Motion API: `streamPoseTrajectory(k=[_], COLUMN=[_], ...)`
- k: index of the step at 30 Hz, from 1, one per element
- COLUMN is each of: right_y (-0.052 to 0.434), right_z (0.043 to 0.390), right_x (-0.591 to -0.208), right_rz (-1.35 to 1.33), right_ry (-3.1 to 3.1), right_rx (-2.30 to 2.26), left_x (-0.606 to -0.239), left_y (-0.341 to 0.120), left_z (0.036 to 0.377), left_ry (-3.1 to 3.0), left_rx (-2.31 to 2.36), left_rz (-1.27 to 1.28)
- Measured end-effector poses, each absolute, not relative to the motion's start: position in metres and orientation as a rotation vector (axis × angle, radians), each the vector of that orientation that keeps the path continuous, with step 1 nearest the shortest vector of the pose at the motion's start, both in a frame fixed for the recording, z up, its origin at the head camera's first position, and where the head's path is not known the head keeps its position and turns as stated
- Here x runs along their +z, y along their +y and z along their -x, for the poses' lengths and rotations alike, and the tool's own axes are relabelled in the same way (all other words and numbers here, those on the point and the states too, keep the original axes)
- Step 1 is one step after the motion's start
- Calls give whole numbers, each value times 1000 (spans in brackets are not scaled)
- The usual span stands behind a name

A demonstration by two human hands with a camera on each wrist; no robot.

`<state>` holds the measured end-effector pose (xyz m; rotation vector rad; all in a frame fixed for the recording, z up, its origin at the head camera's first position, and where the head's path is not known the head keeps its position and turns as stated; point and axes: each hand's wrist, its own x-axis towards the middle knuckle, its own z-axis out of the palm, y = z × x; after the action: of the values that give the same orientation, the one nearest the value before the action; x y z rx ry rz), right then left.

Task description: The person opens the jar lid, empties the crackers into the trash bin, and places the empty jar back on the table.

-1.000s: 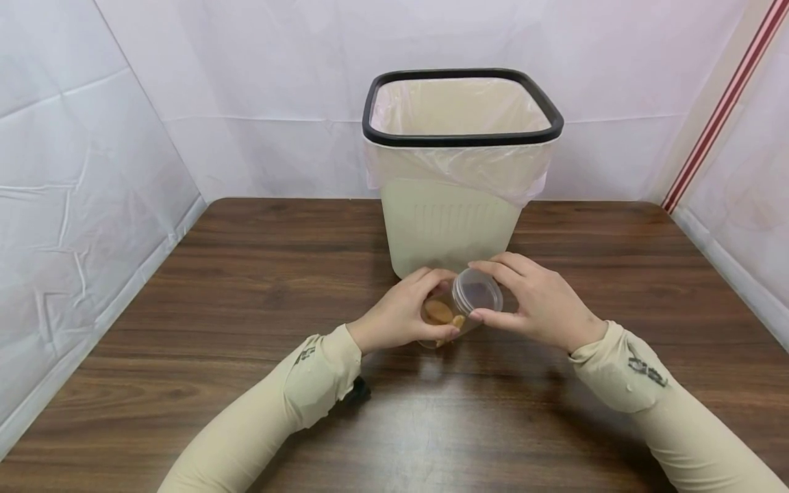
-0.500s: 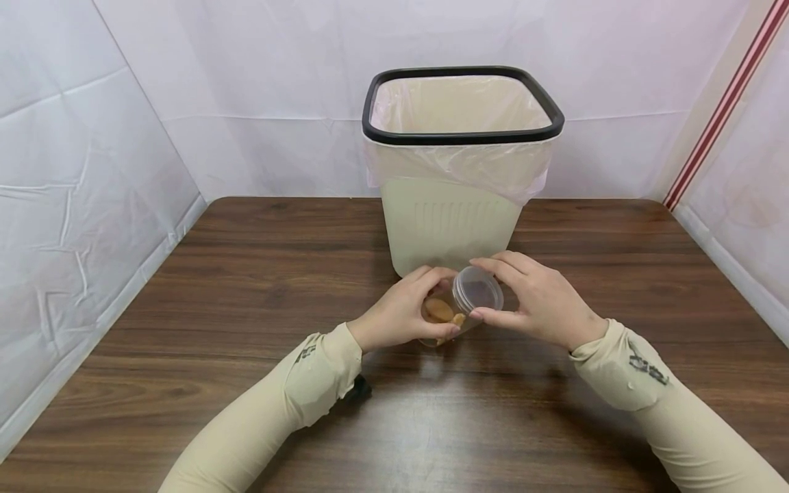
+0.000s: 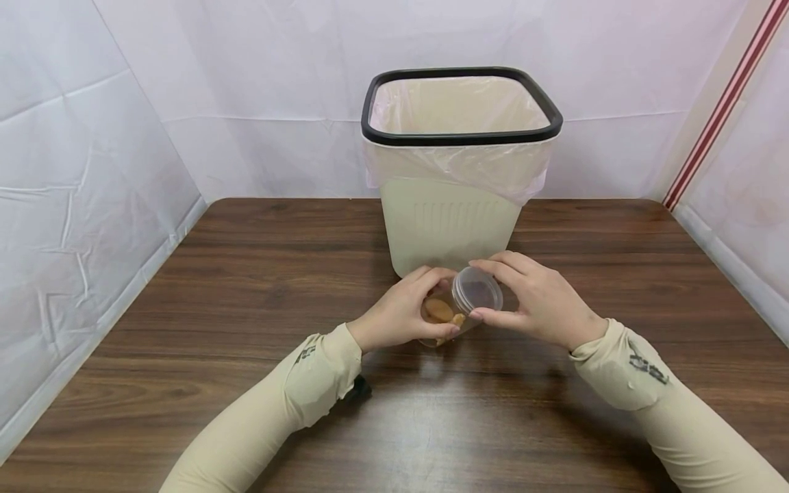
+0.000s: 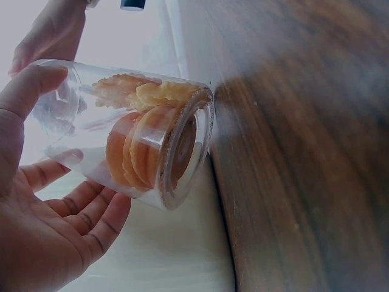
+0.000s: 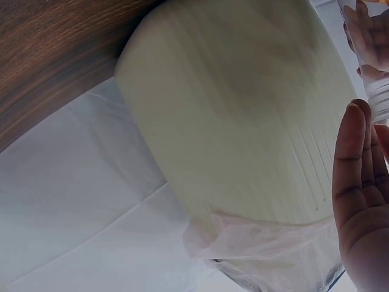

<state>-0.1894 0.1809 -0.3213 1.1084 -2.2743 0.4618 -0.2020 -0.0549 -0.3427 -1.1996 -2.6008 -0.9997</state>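
Note:
A clear plastic jar (image 4: 94,143) is tilted in front of the trash can, its base toward the table. Inside lie several round brown cookies (image 4: 143,149) and paler, ridged pieces of snack (image 4: 164,92). My left hand (image 3: 403,311) grips the jar's side, thumb on one side and fingers on the other. At the jar's upper end is a clear round lid (image 3: 479,289) with a ribbed rim. My right hand (image 3: 535,299) holds that lid between thumb and fingers. In the right wrist view only part of the jar shows at the right edge, beside the right hand's fingers.
A pale trash can (image 3: 453,219) with a black rim and a pinkish bag liner stands on the brown wooden table (image 3: 246,287), just behind the hands. White sheeting (image 3: 265,89) hangs behind and at the sides. A small black object (image 3: 359,390) shows beside the left sleeve.

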Motion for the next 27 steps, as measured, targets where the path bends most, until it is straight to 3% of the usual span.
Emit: streamPoseTrajectory(k=[27], right_y=[183], right_z=[189], right_x=[-319], right_rz=[-1120], right_ry=[-2269], right_rx=[462], left_x=[-342], left_y=[-56], left_z=[201], left_ry=[-2596], left_rx=[-1006], left_rz=[1201])
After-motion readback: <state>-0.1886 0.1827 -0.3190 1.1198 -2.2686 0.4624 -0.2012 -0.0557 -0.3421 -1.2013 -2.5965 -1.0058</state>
